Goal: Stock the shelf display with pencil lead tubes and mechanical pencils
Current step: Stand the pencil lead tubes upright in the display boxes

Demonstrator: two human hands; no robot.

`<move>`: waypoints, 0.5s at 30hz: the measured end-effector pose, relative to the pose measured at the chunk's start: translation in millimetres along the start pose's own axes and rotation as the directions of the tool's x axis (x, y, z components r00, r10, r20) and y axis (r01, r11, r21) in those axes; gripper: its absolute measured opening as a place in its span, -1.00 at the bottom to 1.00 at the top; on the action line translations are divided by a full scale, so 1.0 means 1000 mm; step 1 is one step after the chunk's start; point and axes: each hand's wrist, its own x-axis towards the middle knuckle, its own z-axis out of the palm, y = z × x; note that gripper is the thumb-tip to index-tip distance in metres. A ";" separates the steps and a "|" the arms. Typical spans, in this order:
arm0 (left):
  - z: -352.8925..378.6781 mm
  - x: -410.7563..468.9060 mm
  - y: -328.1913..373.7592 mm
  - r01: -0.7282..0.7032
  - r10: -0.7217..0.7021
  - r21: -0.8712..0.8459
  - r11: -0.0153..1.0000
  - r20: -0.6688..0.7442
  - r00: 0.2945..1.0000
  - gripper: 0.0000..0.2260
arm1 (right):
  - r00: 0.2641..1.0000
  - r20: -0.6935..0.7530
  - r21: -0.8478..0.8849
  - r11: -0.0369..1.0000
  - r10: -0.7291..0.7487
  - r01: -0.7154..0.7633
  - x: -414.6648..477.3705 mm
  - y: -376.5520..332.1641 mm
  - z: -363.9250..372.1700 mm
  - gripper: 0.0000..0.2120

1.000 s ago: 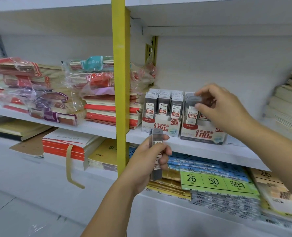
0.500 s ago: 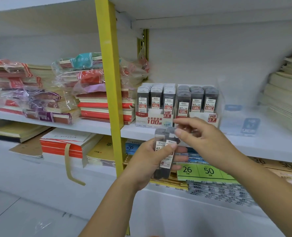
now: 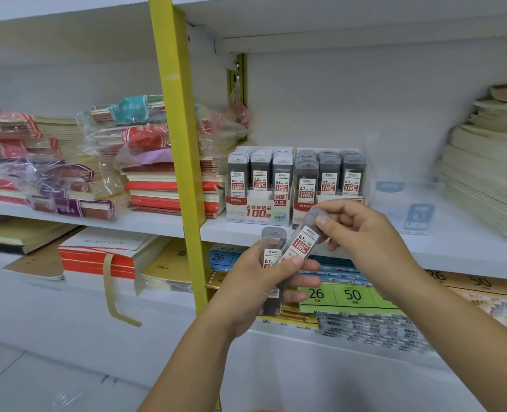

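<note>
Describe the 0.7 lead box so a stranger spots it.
Find the yellow post; right of it, on the shelf, two boxes stand side by side. The 0.7 box is the right one. Its tubes read 0.7 under grey caps, while the 0.5 box beside it has white caps.

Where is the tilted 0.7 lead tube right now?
In the head view's centre, the right hand and left hand both hold the tilted lead tube, just below the 0.7 display box.

An upright tube (image 3: 272,243) is gripped in the left hand (image 3: 252,292); a tilted tube (image 3: 302,241) is pinched by the right hand (image 3: 365,233), near the boxes (image 3: 256,211).
</note>
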 end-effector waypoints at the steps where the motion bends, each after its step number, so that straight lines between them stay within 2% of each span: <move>1: 0.000 0.000 0.001 -0.009 0.009 0.012 1.000 -0.013 1.000 -0.59 | 0.999 -0.016 -0.006 0.999 -0.033 0.033 0.000 -0.003 -0.001 -0.83; 3: 0.000 0.000 0.003 -0.017 0.020 0.057 0.998 -0.053 0.998 -0.65 | 0.983 -0.114 -0.050 0.989 -0.147 0.142 0.006 -0.016 -0.012 -0.82; 6: -0.004 0.003 0.003 0.019 0.001 0.150 0.988 -0.128 0.992 -0.77 | 0.896 -0.263 -0.218 0.927 -0.358 0.307 0.030 -0.044 -0.042 -0.82; 9: -0.006 0.006 0.004 -0.017 0.037 0.136 0.991 -0.146 0.989 -0.80 | 0.858 -0.159 -0.511 0.784 -0.488 0.352 0.057 -0.061 -0.057 -0.83; 12: -0.006 0.007 0.006 -0.062 0.076 0.096 0.993 -0.145 0.986 -0.84 | 0.917 0.008 -0.673 0.676 -0.398 0.299 0.074 -0.056 -0.052 -0.83; 15: -0.007 0.008 0.004 -0.098 0.118 0.110 0.989 -0.185 0.976 -0.90 | 0.946 0.011 -0.650 0.717 -0.323 0.252 0.081 -0.051 -0.047 -0.85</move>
